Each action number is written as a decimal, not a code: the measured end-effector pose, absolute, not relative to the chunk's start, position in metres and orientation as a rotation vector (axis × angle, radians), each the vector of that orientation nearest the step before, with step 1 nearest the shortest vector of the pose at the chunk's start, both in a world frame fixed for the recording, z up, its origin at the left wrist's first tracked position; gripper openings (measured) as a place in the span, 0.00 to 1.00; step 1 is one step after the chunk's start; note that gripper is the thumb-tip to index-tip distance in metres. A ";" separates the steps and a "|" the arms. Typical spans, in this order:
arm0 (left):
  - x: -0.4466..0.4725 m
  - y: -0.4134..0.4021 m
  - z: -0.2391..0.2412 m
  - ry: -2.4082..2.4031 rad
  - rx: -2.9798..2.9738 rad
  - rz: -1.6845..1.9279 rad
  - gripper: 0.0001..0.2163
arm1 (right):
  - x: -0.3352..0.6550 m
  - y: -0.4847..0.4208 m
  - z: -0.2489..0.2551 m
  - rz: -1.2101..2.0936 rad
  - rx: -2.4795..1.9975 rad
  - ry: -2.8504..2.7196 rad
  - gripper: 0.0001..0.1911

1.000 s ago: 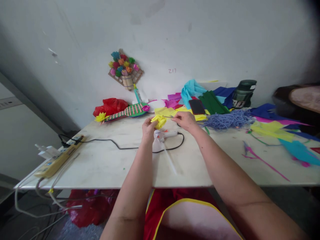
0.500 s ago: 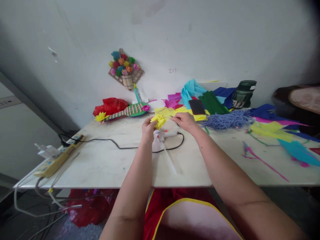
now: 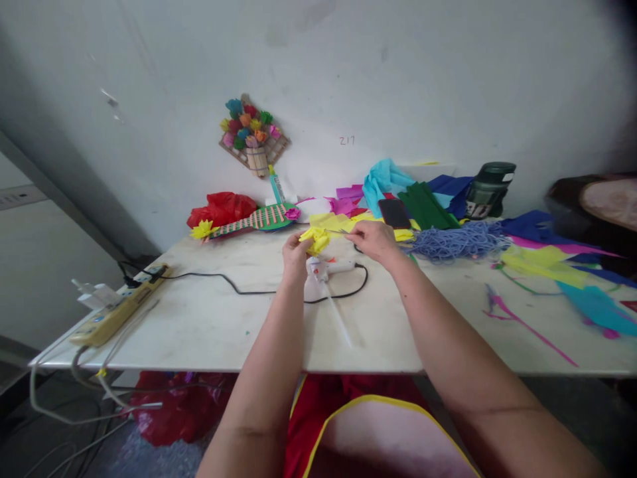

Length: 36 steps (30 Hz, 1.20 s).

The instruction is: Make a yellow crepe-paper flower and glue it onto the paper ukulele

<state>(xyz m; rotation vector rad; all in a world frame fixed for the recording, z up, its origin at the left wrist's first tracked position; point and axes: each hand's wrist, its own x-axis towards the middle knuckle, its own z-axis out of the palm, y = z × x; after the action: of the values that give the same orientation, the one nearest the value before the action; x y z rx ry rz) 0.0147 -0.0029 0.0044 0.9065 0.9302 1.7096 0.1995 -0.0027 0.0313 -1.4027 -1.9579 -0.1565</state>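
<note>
My left hand (image 3: 297, 257) is closed on a bunched yellow crepe-paper flower (image 3: 316, 240), pinching it at its left side above the table. Just right of it, my right hand (image 3: 371, 239) is closed around what looks like a pair of scissors (image 3: 341, 232). Their thin metal tips point left at the flower's petals; most of the handle is hidden by the fingers. A white glue gun (image 3: 318, 269) rests on the table below the flower, with a clear glue stick (image 3: 339, 322) extending toward the front edge.
A green paper-covered lute shape (image 3: 269, 218) and a red bag (image 3: 223, 209) lie at the back left. Colored crepe paper (image 3: 428, 207), a phone (image 3: 395, 214), purple-blue yarn (image 3: 455, 240) and a dark green bottle (image 3: 490, 190) crowd the back right. A black cord runs to the power strip (image 3: 122, 309).
The scissor tips now reach farther left against the flower. My right hand has shifted slightly, and the whole view has moved a little; my left hand still holds the flower.
</note>
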 end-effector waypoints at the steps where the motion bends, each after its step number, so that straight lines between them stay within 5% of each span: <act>1: 0.015 -0.003 0.005 0.932 0.899 1.711 0.16 | 0.200 -0.003 0.032 -0.177 -1.409 -1.964 0.07; 22: 0.012 -0.001 0.003 0.826 0.757 1.736 0.15 | 0.206 -0.004 0.036 -0.139 -1.374 -1.987 0.08; 36: 0.012 -0.005 0.005 0.840 1.003 1.623 0.20 | 0.209 -0.004 0.039 0.820 -0.821 -1.465 0.17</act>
<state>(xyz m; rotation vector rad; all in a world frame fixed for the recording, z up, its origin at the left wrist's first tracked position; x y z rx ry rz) 0.0117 -0.0054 0.0050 1.0035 0.8400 1.6227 0.2091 -0.0043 0.0391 -0.8211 -1.4649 0.8205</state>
